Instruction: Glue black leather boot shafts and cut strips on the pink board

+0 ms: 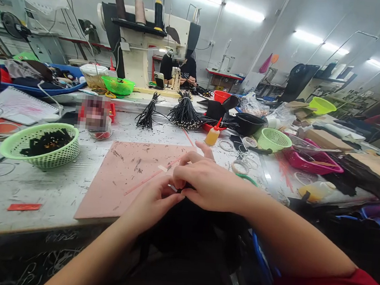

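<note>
Cluttered workbench; left hand (152, 201) and right hand (206, 182) pinch together on a small dark piece (182, 187), its axis hidden.

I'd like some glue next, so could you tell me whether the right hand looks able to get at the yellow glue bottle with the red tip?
Probably yes. The right hand is busy pinching a small dark piece together with the left hand, but the glue bottle stands upright just beyond its fingers, with only bare table between.
</note>
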A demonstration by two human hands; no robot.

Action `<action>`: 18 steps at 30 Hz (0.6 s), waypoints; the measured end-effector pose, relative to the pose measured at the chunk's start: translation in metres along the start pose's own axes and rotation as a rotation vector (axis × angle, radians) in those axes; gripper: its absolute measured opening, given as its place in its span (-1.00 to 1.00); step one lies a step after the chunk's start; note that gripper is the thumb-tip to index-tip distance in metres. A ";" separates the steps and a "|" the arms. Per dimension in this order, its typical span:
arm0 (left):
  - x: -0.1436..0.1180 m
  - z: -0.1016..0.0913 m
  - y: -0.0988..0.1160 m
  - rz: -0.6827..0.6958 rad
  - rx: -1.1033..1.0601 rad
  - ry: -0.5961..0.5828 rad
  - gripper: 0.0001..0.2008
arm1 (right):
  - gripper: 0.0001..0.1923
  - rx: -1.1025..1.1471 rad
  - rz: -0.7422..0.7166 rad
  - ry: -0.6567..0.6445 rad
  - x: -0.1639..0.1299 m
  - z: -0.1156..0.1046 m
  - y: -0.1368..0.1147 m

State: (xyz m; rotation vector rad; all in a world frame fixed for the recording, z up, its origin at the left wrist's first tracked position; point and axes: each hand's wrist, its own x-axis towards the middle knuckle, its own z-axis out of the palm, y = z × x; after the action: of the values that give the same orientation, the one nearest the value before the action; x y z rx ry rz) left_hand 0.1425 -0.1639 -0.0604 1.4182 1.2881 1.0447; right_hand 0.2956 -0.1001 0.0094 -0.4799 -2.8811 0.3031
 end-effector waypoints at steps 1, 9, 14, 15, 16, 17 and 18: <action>0.000 -0.001 -0.001 -0.048 -0.030 0.001 -0.81 | -0.86 0.070 0.004 0.048 -0.002 -0.001 0.004; -0.004 -0.006 -0.008 -0.110 -0.166 -0.040 -0.76 | -0.82 0.463 0.219 0.110 -0.004 0.011 0.041; -0.004 -0.006 -0.009 -0.074 -0.177 -0.051 -0.76 | -0.82 0.556 0.348 0.044 0.003 0.021 0.043; -0.004 -0.006 -0.009 -0.064 -0.178 -0.051 -0.76 | -0.82 0.576 0.370 0.050 0.004 0.022 0.042; -0.004 -0.006 -0.009 -0.053 -0.179 -0.048 -0.75 | -0.83 0.594 0.390 0.054 0.005 0.022 0.041; -0.004 -0.006 -0.009 -0.044 -0.182 -0.047 -0.75 | -0.83 0.611 0.405 0.059 0.005 0.023 0.041; -0.004 -0.006 -0.009 -0.038 -0.188 -0.044 -0.74 | -0.83 0.628 0.414 0.065 0.006 0.024 0.040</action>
State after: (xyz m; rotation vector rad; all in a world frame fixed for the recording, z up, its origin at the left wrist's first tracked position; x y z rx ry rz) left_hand 0.1346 -0.1672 -0.0684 1.2634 1.1490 1.0735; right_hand 0.2965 -0.0649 -0.0215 -0.9182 -2.4056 1.1747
